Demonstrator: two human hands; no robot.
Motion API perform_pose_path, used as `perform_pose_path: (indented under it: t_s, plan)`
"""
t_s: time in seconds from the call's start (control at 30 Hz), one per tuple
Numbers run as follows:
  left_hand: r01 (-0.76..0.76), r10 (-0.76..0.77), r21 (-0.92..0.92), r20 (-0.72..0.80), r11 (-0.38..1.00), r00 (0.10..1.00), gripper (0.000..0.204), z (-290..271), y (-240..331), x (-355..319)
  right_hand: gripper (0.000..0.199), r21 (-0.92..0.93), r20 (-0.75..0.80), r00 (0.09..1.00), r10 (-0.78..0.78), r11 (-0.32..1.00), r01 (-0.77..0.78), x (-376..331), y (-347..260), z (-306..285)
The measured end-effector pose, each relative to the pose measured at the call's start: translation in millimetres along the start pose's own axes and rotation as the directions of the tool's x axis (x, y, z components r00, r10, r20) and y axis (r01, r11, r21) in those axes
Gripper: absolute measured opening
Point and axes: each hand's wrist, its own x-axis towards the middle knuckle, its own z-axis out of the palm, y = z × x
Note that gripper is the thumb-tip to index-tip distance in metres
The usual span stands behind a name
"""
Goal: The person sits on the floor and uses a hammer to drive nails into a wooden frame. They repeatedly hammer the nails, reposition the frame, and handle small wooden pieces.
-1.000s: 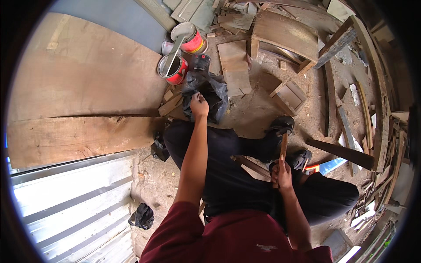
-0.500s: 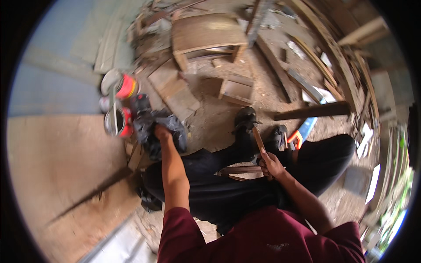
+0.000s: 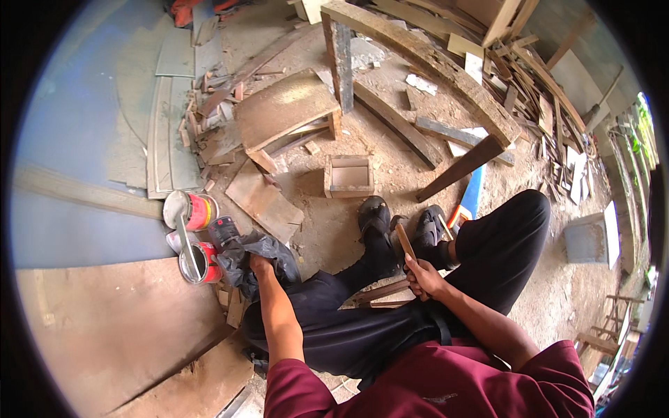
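Note:
My left hand (image 3: 260, 265) reaches into a crumpled black plastic bag (image 3: 280, 259) beside my left knee; the bag hides its fingers. In front of my lap, my right hand (image 3: 426, 279) is closed around a slim wooden stick (image 3: 404, 241), whose upper end points forward and a little left. Left of the bag stand a red-and-yellow can (image 3: 201, 212) and an open red can (image 3: 207, 262), with a pale flat stick (image 3: 185, 244) leaning across them. A dark cylindrical container (image 3: 224, 231) touches the bag's far side.
A small wooden box (image 3: 349, 192) lies beyond my feet, with a low wooden stool (image 3: 282, 111) farther back. A blue-bladed handsaw (image 3: 473, 192) rests near my right foot. A thick timber frame (image 3: 446, 66) stands ahead. Wood scraps (image 3: 543, 118) pile up at right.
The view has shifted, so the cans and stool appear lower and more of the far floor shows. My left hand stays in the bag; my right hand still holds the wooden stick.

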Motion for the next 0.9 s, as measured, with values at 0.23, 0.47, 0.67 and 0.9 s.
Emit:
perform_pose_path:
  t_s: [0.23, 0.47, 0.67, 0.9]
  plan:
    - [0.239, -0.26, -0.133, -0.168, 0.962, 0.951, 0.022, -46.9, 64.8, -58.9, 0.049, -0.082, 0.108, 0.991, -0.073, 0.993, 0.082, 10.5, 5.8, -6.6]
    - [0.166, -0.546, -0.879, -0.12, 0.446, 0.829, 0.027, -37.1, 33.6, -79.9, 0.04, -0.064, 0.16, 0.987, -0.021, 0.997, 0.032, 10.5, -2.9, 22.7]
    - [0.308, -0.071, -0.871, 0.361, -0.383, 0.93, 0.025, -104.6, 208.1, -197.9, 0.035, 0.037, 0.085, 0.996, 0.014, 0.999, -0.017, 4.1, -4.2, 9.7]
    - [0.312, 0.482, -0.927, 0.182, -0.206, 0.857, 0.03, -158.2, 442.6, -289.3, 0.036, 0.033, -0.005, 1.0, 0.013, 0.999, -0.013, -16.9, -19.5, -25.0]
